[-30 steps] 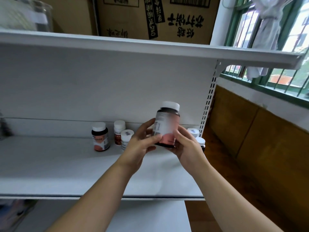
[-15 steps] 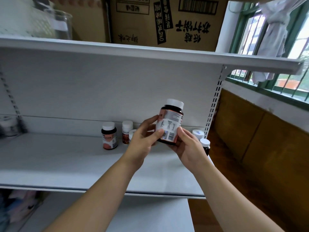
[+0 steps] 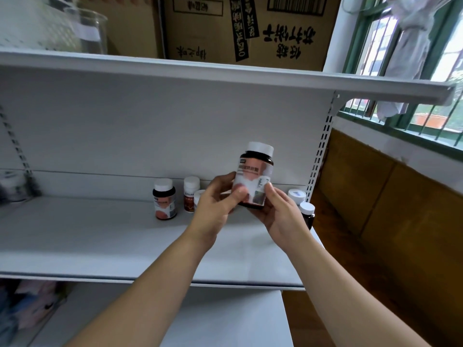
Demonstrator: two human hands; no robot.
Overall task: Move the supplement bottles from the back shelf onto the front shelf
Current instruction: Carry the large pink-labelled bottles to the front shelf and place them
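A dark supplement bottle with a white cap and a pink-and-white label is held upright above the white shelf. My left hand grips its left side with thumb across the label. My right hand cups its base and right side. At the shelf's back stand a matching dark bottle, a small brown bottle and a white cap partly hidden by my left hand. Two more white-capped bottles stand at the shelf's right end, behind my right hand.
An upper shelf overhangs, carrying cardboard boxes and a clear jar. A slotted upright bounds the shelf on the right. Beyond it are a wooden wall panel and a barred window. A lower shelf lies below.
The bottle has been turned in my hands, so the pink front label faces me instead of the barcode side. Both hands stay on it in about the same place.
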